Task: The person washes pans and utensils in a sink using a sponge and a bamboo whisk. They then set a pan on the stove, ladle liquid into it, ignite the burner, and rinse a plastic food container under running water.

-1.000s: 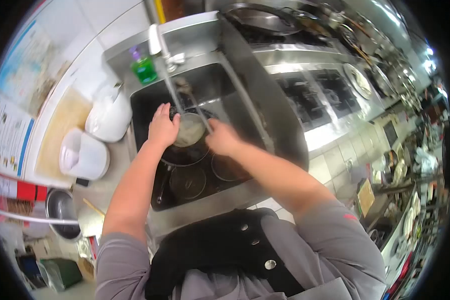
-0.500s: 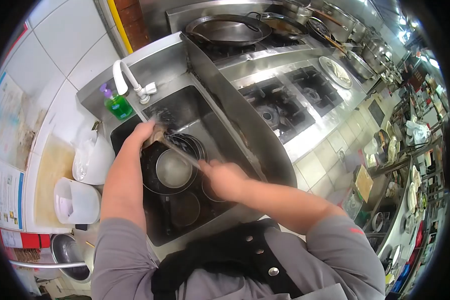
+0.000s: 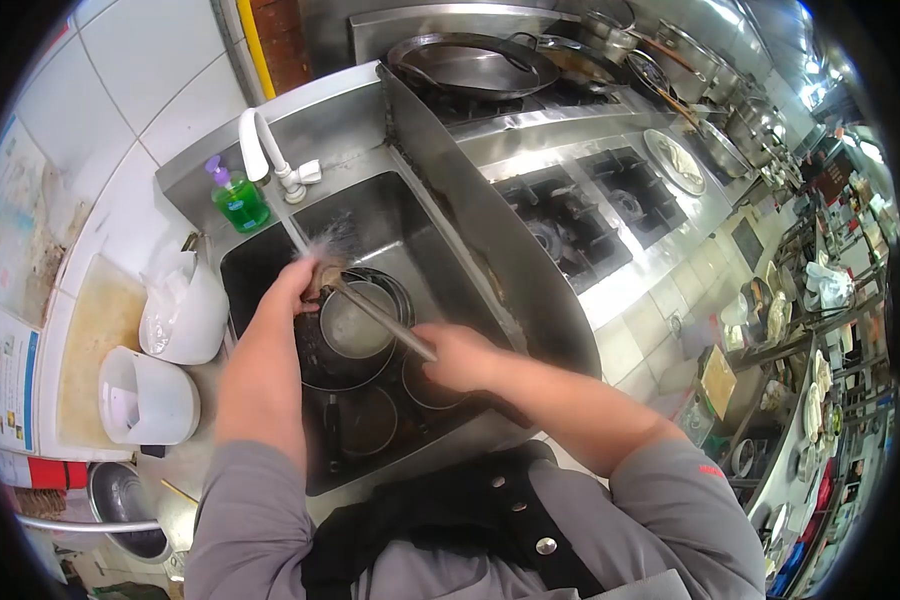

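On my cam, R hand (image 3: 457, 357) is closed round the long tool (image 3: 388, 323) over pans (image 3: 348, 337) in sink (image 3: 410, 225), L hand (image 3: 296, 285) at its far end, can't tell if gripping.

Left of centre in the frame, the bare left hand (image 3: 295, 285) is at the brownish head of a long grey-handled utensil (image 3: 385, 318), near clear running water (image 3: 293, 232) from a curved white faucet (image 3: 253, 150). Nearer the centre, the bare right hand (image 3: 460, 357) wraps its grip around the handle, above a round black pan (image 3: 307, 350) in the dark rectangular sink (image 3: 435, 245).
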Available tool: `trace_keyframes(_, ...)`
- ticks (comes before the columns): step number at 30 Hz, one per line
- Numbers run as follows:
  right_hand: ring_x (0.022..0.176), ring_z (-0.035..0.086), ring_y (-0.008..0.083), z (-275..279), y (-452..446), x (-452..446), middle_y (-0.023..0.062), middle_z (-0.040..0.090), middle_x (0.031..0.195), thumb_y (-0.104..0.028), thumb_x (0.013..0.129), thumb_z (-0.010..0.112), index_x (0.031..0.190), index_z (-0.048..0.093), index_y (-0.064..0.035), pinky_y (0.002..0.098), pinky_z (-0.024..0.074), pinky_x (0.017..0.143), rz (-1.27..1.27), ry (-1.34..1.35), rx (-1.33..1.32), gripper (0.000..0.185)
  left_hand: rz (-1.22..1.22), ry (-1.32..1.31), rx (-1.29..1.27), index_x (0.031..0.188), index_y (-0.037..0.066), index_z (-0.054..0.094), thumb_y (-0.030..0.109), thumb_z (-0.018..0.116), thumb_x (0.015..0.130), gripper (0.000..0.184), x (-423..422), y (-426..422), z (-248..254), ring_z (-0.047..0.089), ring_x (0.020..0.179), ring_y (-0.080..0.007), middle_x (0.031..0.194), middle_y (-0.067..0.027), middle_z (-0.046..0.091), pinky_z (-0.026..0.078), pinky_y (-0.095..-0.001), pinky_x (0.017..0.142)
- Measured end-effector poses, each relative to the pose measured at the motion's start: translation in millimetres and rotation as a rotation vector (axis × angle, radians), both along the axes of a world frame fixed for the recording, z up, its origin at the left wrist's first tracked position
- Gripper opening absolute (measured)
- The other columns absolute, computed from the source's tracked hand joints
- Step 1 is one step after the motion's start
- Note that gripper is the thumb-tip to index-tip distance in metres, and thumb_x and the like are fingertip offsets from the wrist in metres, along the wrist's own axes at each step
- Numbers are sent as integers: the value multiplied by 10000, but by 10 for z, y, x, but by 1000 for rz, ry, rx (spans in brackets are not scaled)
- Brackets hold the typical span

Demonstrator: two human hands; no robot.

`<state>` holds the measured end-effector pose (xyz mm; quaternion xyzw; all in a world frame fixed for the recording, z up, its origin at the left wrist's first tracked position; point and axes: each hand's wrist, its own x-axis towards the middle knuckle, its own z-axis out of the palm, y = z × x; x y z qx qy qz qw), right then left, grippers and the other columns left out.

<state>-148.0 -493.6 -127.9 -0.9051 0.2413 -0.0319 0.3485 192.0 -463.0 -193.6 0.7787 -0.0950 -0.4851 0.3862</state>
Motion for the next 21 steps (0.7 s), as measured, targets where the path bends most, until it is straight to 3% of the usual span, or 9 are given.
trace_keyframes(2,711,664,272,40,-65,-12,169,658,939,-68,825,640,1327,503,-17,390,534,619,-26,56,282,523,-49,-17,47,1204,98,596,597,664,811,639,-144,16,-13,527,1111,-325,1202,-136,583,467,-542,921)
trace_keyframes(5,576,605,173,412,11,-108,92,623,814,-89,855,656,1335,504,-16,335,497,524,-170,131,710,508,-21,159,-46,1186,88,593,582,647,830,611,-146,11,-311,540,1081,-285,1160,-103,579,479,-525,934)
trace_keyframes(6,507,541,111,362,-11,-152,48,587,786,-84,881,626,1386,466,-25,295,453,459,-147,107,858,533,53,164,-99,1193,97,589,503,583,914,493,-268,19,-269,572,1060,-248,1169,-95,582,504,-492,904)
trace_keyframes(9,499,527,100,416,12,-325,38,578,771,-78,898,599,1444,404,-47,295,435,442,-226,52,1034,580,225,320,-316,1205,103,584,412,507,983,389,-316,-11,-591,586,1015,-254,1161,-92,584,513,-477,883)
trace_keyframes(10,489,525,107,412,6,-373,43,579,777,-71,898,592,1482,346,-57,289,440,435,-209,41,1023,634,212,311,-353,1232,81,565,366,430,1029,376,-340,-24,-615,579,1044,-280,1171,-97,583,506,-494,878)
trace_keyframes(13,590,627,202,525,46,-471,97,638,844,-53,899,547,1498,319,-69,352,511,525,-172,134,688,641,65,220,-237,1284,67,539,479,430,1009,508,-377,-145,-447,563,1106,-301,1250,-104,574,497,-521,869)
trace_keyframes(16,800,685,315,246,99,-447,169,674,966,-35,896,490,1497,302,-43,428,544,676,-45,261,57,630,-8,167,-238,1421,105,448,555,417,990,624,-713,-361,109,545,1189,-332,1359,-136,533,503,-508,875)
trace_keyframes(19,961,661,372,366,122,-402,210,666,1054,-29,896,447,1491,295,-17,473,525,785,-42,325,15,614,-38,-276,-191,1491,99,359,626,451,948,762,-963,-516,308,480,1280,-369,1466,-154,441,483,-542,904)
trace_keyframes(21,941,669,359,193,126,-426,206,669,1032,-29,894,454,1476,302,10,459,531,773,-38,262,-77,603,-168,-594,-241,1437,39,429,499,452,987,644,-872,-601,105,544,1200,-369,1321,-182,562,490,-540,894)
